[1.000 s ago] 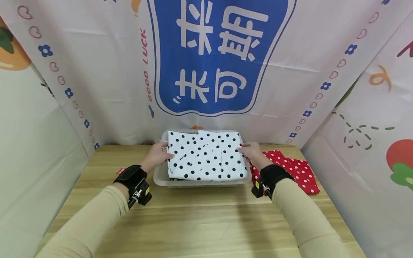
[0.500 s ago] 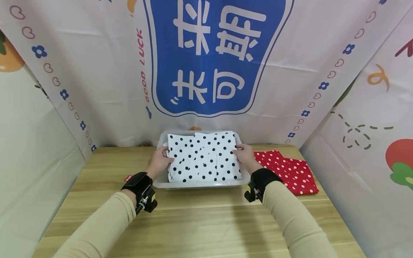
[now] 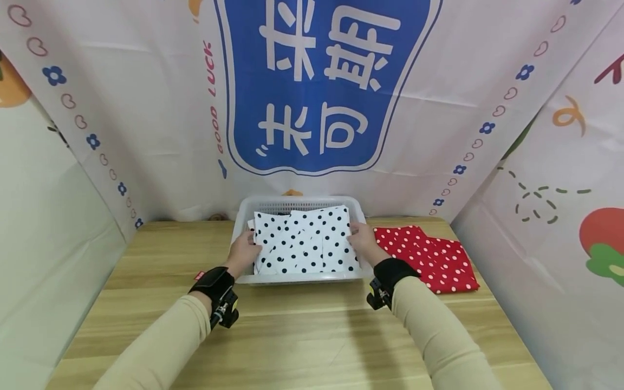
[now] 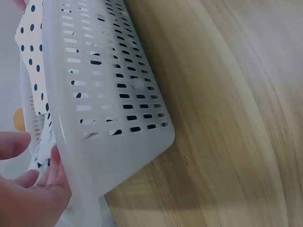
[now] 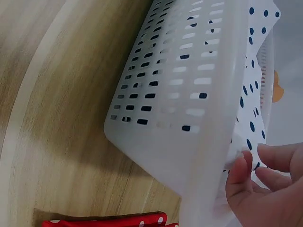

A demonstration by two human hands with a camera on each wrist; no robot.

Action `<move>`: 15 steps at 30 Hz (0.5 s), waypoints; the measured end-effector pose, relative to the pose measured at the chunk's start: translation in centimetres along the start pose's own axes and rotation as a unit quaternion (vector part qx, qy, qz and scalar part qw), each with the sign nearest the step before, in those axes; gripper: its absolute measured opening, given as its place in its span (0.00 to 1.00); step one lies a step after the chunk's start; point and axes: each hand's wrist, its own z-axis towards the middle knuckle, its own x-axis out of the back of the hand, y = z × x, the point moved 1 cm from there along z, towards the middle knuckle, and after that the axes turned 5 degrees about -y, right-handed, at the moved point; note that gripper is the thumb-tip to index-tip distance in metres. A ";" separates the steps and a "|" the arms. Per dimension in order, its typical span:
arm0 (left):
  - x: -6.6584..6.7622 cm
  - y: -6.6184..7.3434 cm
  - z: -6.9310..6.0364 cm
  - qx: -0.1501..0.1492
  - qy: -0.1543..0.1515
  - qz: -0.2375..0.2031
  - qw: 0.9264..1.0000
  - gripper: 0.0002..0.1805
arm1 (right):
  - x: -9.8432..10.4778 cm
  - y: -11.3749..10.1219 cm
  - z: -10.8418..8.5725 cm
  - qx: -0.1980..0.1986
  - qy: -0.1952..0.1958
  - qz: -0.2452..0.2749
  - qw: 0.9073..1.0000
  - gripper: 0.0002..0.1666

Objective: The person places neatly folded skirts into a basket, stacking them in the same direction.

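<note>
The surface (image 3: 297, 341) is a pale wooden top, its yellowish-brown grain running mostly from side to side. At the middle of its far side, a white plastic basket (image 3: 304, 279) stands upright on its base, its long side facing forward; rows of small slots pierce the long side, which narrows toward the bottom. Just to the right lies a folded red cloth with white dots (image 3: 446, 265), flat near the surface's right edge. The right forearm hides part of it. Soft shadows darken the wood near the basket.
</note>
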 end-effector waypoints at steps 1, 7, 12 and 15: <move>0.1 0.0 -0.1 0.004 -0.008 0.003 1.000 0.31 | 0.1 -0.1 -0.2 0.004 -0.003 -0.010 1.000 0.29; 0.8 0.2 -1.0 0.007 -0.041 0.029 0.999 0.30 | 0.7 -0.4 -1.5 0.022 -0.003 -0.028 0.999 0.28; 2.0 1.1 -3.5 -0.023 -0.056 0.000 0.998 0.30 | 2.3 -0.5 -3.4 0.074 0.021 -0.024 0.997 0.26; 2.7 1.5 -5.4 -0.048 -0.061 0.015 0.997 0.30 | 3.3 -0.2 -4.7 0.118 0.021 -0.045 0.992 0.26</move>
